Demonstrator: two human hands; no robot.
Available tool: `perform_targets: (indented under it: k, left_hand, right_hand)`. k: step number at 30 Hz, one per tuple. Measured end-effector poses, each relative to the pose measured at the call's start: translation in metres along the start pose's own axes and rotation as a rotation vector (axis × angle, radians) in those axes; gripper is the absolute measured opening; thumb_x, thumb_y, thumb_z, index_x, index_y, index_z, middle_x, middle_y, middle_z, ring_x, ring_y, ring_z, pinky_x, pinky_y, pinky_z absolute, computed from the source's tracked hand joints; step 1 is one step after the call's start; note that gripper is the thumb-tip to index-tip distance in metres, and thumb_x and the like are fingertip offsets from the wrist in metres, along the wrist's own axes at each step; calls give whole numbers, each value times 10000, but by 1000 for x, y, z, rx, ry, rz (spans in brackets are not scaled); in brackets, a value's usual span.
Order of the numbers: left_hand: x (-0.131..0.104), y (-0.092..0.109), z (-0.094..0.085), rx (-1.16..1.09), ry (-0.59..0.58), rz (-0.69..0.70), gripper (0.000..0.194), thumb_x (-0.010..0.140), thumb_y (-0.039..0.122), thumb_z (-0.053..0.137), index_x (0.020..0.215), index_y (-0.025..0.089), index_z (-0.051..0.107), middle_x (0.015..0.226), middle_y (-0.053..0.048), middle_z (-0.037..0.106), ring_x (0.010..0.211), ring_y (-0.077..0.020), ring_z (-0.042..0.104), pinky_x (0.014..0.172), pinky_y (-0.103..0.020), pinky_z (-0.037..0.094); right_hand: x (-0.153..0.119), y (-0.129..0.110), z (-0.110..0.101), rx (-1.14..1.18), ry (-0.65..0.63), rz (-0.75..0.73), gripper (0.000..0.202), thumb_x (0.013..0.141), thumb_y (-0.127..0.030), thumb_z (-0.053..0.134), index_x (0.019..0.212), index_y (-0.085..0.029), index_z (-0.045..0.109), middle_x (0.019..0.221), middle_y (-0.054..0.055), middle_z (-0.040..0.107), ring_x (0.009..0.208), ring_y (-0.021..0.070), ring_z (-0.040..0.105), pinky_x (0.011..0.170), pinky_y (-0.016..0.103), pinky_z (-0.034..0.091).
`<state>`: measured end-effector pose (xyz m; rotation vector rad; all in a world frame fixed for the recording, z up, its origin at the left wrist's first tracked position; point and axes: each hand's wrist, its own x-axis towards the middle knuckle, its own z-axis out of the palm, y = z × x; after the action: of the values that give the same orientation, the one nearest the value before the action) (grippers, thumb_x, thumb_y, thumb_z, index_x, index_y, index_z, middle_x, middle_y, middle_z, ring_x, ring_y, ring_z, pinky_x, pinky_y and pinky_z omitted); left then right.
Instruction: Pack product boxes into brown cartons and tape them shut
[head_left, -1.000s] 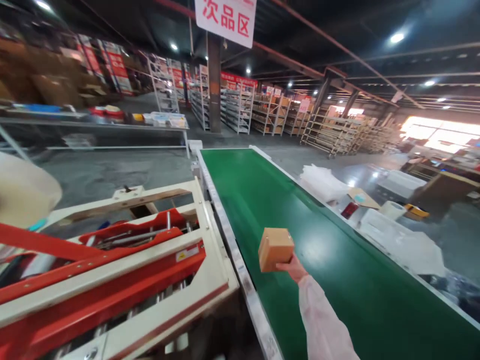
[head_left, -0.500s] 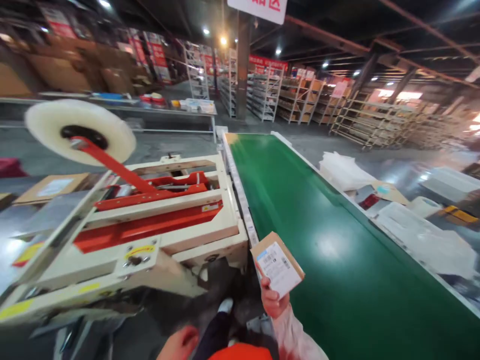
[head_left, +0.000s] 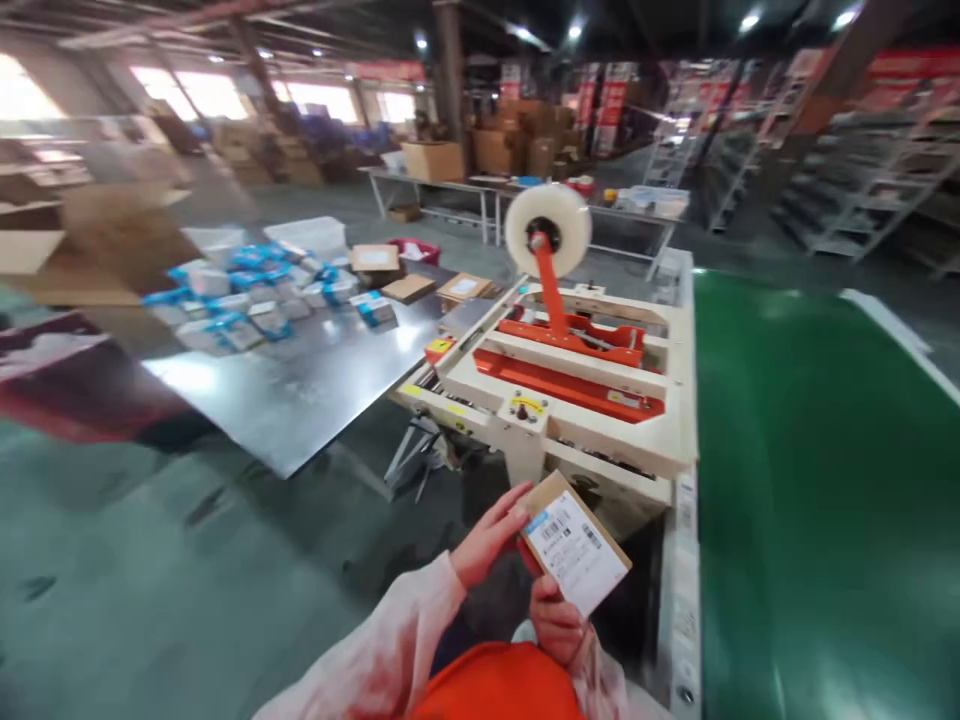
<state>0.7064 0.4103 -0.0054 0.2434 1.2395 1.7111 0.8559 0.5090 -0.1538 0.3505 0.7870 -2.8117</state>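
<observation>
A small brown cardboard box (head_left: 576, 545) with a white printed label facing up is held in front of my body. My right hand (head_left: 556, 622) grips its lower edge, fingers wrapped round it. My left hand (head_left: 491, 535) touches the box's upper left corner with its fingers stretched out. Just beyond the box stands a cream and red taping machine (head_left: 585, 375) with a roll of clear tape (head_left: 548, 230) on top.
A green conveyor belt (head_left: 817, 480) runs along the right. On the left, a metal table (head_left: 315, 390) bears blue and white packets (head_left: 255, 285) and small cartons (head_left: 409, 288). A large open carton (head_left: 112, 240) and a red container (head_left: 82, 385) are at far left.
The view has swung left, from the belt toward the machine and metal table. My left hand has come up to the box. The box remains in my right hand, now away from the belt.
</observation>
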Motion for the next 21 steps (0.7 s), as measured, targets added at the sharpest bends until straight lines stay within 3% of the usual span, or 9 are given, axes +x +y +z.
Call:
perform_targets:
  k: [3,7,10,16,19,21]
  left_hand:
    - [-15,6,-16,-130,103,66,908,661,611,801,1394,153,522,1093,-118,702,916,-238,646,700,-296,503]
    - [-44,15,-58,-219,309,121,922,621,621,820,1356,137,549,949,-77,701,736,-160,605,592,-244,450]
    - [-70,24,-96,-278,447,184,939,597,617,832,1344,123,547,902,-56,685,717,-148,587,604,-245,438]
    - [-128,50,-181,-341,613,298,919,569,630,835,1307,146,575,950,-59,684,788,-170,586,672,-270,428]
    - [-159,61,-221,-371,730,402,863,580,609,837,1269,146,605,1014,-77,690,878,-195,603,744,-285,438]
    - [-178,66,-246,-395,813,432,863,582,608,832,1279,154,602,1026,-83,695,914,-219,613,759,-302,446]
  right_hand:
    - [26,3,16,258,-7,106,460,888,-586,536,999,-149,627,616,-70,587,367,-58,-83,308,50,-24]
    - [61,9,54,491,-3,304,318,926,-357,582,1129,-123,654,779,33,699,361,-56,301,354,14,141]
    - [93,19,91,480,-64,506,304,836,-268,716,1102,-124,682,794,31,700,453,-20,472,399,38,271]
    - [170,62,166,380,-75,759,417,606,-250,897,960,-132,711,755,-22,645,516,-12,476,476,73,364]
    - [214,92,185,269,-8,876,445,489,-241,936,859,-146,707,738,-28,612,519,-2,438,473,101,366]
    - [250,112,191,131,-26,954,439,493,-306,926,846,-172,703,736,-28,589,515,15,415,463,134,361]
